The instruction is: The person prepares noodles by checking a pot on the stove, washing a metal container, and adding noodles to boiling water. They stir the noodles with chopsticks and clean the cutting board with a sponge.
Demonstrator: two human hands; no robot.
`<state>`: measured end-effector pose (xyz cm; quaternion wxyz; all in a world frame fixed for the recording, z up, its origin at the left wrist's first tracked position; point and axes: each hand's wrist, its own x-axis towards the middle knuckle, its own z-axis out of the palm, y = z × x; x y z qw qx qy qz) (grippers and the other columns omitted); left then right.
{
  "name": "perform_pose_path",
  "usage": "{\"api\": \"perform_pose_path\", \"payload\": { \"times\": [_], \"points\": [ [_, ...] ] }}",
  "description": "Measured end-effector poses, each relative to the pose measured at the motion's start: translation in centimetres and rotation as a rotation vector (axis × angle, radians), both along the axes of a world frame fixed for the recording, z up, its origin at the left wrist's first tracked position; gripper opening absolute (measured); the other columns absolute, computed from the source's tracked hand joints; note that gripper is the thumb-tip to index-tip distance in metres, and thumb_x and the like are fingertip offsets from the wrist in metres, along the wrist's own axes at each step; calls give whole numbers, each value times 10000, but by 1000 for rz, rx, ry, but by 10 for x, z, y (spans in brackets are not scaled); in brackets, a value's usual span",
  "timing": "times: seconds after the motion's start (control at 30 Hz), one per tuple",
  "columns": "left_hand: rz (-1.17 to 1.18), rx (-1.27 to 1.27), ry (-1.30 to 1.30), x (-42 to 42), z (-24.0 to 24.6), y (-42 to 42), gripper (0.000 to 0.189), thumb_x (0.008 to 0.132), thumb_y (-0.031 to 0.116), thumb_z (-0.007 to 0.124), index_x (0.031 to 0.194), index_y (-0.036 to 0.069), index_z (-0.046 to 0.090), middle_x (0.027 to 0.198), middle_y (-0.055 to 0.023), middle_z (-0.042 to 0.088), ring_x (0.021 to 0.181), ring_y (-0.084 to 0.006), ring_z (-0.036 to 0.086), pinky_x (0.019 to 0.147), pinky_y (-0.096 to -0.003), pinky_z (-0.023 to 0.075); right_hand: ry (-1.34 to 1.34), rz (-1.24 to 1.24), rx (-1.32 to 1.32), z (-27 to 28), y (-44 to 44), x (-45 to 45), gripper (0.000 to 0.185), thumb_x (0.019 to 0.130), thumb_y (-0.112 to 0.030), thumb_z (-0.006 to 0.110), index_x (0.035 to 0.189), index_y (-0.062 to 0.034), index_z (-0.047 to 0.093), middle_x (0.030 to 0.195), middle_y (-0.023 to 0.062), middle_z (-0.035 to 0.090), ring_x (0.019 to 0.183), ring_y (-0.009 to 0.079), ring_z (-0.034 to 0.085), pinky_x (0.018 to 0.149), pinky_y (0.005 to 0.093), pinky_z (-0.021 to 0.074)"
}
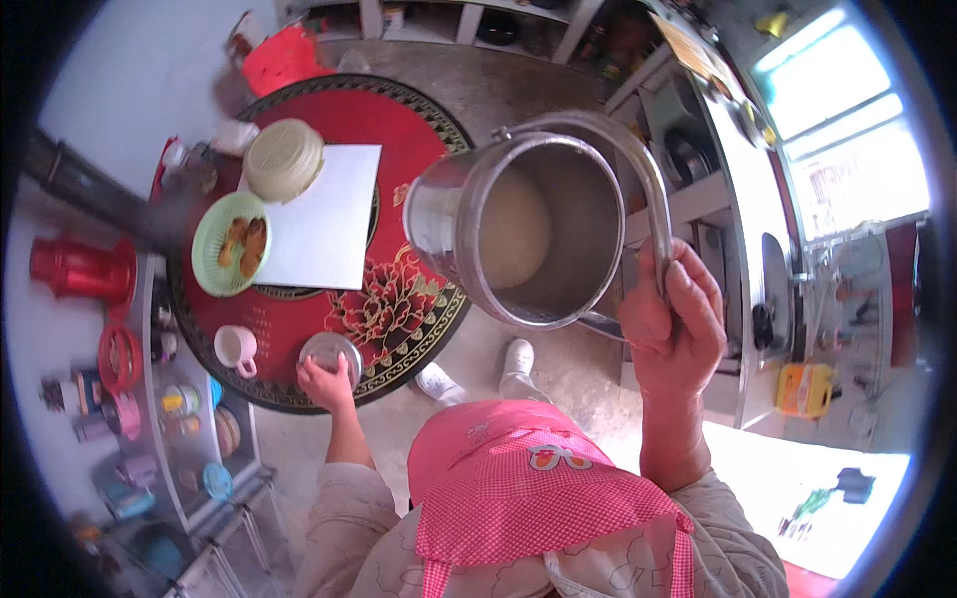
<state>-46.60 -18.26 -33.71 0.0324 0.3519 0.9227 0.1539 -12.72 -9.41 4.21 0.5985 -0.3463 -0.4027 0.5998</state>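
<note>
A large stainless steel pail [456, 217] hangs in the air by its bail handle, mouth tilted towards me. Pale beige liquid [516, 228] shows inside it. My right hand [673, 306] is closed around the handle [659, 202]. Down at the near edge of the round red table [419, 142], my left hand [327, 381] grasps a round metal lid [329, 345]; the palm hides part of it. Left of that hand stands a pink mug [236, 348]. Beyond it a light green basket [217, 243] holds several browned food pieces [244, 245].
An overturned cream basket [282, 161] rests partly on a white board [329, 224] on the table. Wall and a shelf rack [168, 441] flank the left side. A counter [736, 187] with a sink runs along the right, near a yellow jug [804, 389]. A red bag [288, 60] is behind the table.
</note>
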Motion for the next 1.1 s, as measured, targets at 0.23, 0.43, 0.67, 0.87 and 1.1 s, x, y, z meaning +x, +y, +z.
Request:
{"api": "perform_pose_path", "payload": {
  "times": [0.23,0.43,0.67,0.87,1.1],
  "points": [
    [-30,-276,-61,-4,10,7,734,674,464,708,1225,65,433,1258,-181,440,1181,-325,424,953,-433,394,11,-150,95,25,-15,46,298,899,-185,460,1025,78,522,549,-12,457,426,12,304,409,170,201],
    [-93,11,98,5,9,15,596,744,380,659,1121,-50,491,1147,-237,511,1096,-357,473,932,-420,393,85,-117,122,31,-26,104,328,885,-203,499,1028,91,512,528,-17,450,420,7,301,410,171,190],
    [-156,379,-88,123,40,37,510,789,286,626,1113,-78,479,1124,-259,504,1072,-384,453,934,-446,353,190,-54,200,23,-34,200,349,893,-197,495,1072,103,491,560,-6,487,428,-4,335,413,155,193],
    [-405,385,-219,248,54,76,471,781,231,634,1105,-62,457,1098,-246,476,1048,-393,426,918,-466,342,199,-124,170,20,-44,277,343,881,-173,491,1080,106,490,545,-20,458,405,1,306,390,173,173],
    [-724,378,-210,345,20,116,523,698,181,695,1110,-45,466,1155,-223,460,1125,-359,409,962,-422,342,90,-244,-22,1,-52,347,342,852,-137,519,1120,75,502,580,-17,430,419,12,288,385,172,195]
  ]
}}
